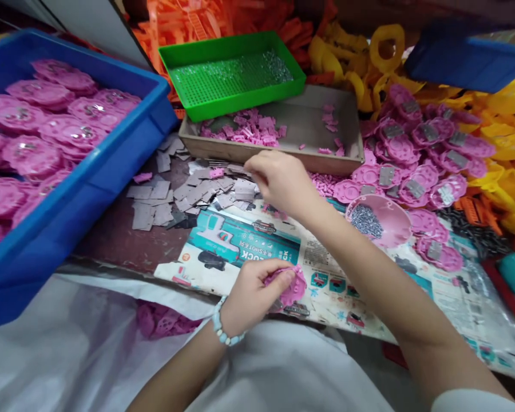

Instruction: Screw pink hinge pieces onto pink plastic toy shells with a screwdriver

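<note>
A pink plastic part (295,287) is gripped between the thumb and fingers of my left hand (257,292), low over the printed cardboard. My right hand (278,180) reaches across to the grey metal plates (197,191), its fingers bent downward at their right end by the cardboard tray. The fingertips of that hand are partly hidden, so whether they hold a plate cannot be made out. Small pink pieces (257,129) lie in the cardboard tray (274,157) just beyond it. Right of my right forearm stands a pink bowl (392,220) of small metal screws (366,221).
At the left, a blue bin (124,151) holds pink parts. A green tray (236,100) with small metal pieces rests on the cardboard tray's back edge. Pink parts with grey plates (429,134) pile up at the right, before yellow parts (510,109). Orange parts (189,23) fill the back.
</note>
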`<state>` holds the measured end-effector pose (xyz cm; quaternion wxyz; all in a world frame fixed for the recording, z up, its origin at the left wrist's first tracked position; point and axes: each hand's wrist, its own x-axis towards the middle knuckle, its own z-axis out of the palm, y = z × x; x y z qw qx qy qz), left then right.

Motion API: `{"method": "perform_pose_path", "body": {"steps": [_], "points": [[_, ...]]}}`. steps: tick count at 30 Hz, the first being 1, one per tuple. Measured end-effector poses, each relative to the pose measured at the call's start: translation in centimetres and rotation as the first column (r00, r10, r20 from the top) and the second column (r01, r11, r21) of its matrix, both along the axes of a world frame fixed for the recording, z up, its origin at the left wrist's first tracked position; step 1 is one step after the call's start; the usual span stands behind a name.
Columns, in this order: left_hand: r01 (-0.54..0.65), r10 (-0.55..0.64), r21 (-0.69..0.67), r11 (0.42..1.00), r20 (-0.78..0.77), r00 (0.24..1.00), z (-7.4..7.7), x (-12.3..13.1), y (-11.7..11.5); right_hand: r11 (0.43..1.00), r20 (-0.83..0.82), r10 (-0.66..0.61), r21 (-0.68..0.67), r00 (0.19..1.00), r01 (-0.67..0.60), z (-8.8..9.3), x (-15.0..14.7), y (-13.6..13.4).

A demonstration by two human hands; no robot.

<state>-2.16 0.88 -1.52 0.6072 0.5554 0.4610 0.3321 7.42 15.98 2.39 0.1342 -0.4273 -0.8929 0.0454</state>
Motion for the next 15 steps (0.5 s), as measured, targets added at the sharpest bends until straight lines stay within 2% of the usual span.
{"method": "perform_pose_path", "body": {"steps": [3, 5, 8, 11, 13, 15], "points": [[0.018, -0.015, -0.036, 0.999, 0.058, 0.998, -0.1, -0.2, 0.3, 0.989, 0.05, 0.149, 0.013, 0.988, -0.149, -0.8, -3.4, 0.8], [0.022, -0.016, -0.063, 0.998, 0.097, 0.995, 0.0, -0.5, 0.4, 0.983, 0.074, 0.175, 0.037, 0.982, -0.178, -1.7, -5.3, 1.2], [-0.037, 0.056, -0.112, 0.993, 0.17, 0.984, 0.3, -1.3, 0.2, 0.983, 0.08, 0.164, 0.073, 0.983, -0.17, -2.5, -7.0, 1.7], [-0.156, 0.191, -0.164, 0.974, 0.227, 0.955, 0.6, -2.3, 0.1, 0.986, 0.079, 0.132, 0.091, 0.988, -0.139, -2.5, -6.6, 1.7], [-0.219, 0.262, -0.191, 0.957, 0.247, 0.933, 0.6, -3.0, 0.3, 0.99, 0.077, 0.088, 0.105, 0.993, -0.096, -2.2, -5.2, 1.1], [-0.268, 0.319, -0.212, 0.94, 0.264, 0.91, 0.4, -3.5, 0.9, 0.99, 0.066, 0.046, 0.131, 0.997, -0.054, -1.6, -2.9, -0.8]]}}
